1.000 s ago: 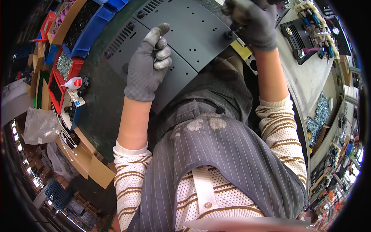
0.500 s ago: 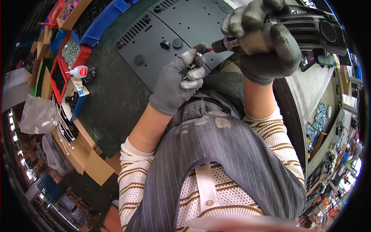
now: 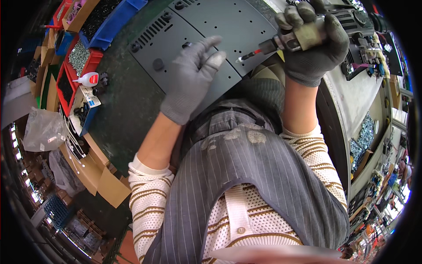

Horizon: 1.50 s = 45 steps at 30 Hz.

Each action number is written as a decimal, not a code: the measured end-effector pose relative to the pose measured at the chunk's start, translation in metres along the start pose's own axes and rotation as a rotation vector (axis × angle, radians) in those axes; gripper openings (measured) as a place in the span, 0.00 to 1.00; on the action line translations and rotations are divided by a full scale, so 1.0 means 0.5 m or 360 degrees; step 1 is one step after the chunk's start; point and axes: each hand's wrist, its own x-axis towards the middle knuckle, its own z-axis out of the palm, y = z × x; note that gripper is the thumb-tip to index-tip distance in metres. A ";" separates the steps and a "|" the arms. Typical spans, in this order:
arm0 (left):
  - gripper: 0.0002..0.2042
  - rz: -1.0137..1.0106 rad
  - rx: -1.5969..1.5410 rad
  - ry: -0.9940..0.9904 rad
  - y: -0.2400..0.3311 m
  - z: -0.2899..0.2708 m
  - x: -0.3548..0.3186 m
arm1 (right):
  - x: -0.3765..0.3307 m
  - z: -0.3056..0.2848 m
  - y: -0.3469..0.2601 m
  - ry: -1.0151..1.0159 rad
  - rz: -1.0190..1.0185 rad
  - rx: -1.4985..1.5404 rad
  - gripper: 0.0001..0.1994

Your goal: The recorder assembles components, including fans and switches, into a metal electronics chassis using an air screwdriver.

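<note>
Right hand [image 3: 314,46], grip wrapped tight around a powered screwdriver [image 3: 303,37] at upper right of the frame, bit [image 3: 247,56] pointing left toward the left hand. Left hand [image 3: 191,79], grip spread and holding nothing, fingertips just over the grey metal panel [image 3: 211,22] at top centre. Panel lies flat on the dark green table [image 3: 127,110]. Upper left: blue bin [image 3: 110,24], red tray of screws [image 3: 79,55], small white glue bottle [image 3: 87,79].
</note>
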 end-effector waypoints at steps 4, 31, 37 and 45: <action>0.14 0.0777 0.2019 0.0390 -0.010 -0.054 0.045 | -0.002 -0.020 -0.016 0.0109 -0.0122 -0.0308 0.19; 0.14 0.0550 0.1747 0.0217 -0.064 0.058 0.029 | -0.038 -0.051 0.049 -0.0403 0.0091 -0.0645 0.20; 0.13 0.0547 0.1794 0.0241 -0.071 0.060 0.031 | -0.031 -0.068 0.058 -0.0393 0.0342 -0.1031 0.18; 0.14 0.0476 0.1895 0.0143 -0.061 0.062 0.026 | -0.026 -0.056 0.053 -0.0385 0.0520 -0.0990 0.18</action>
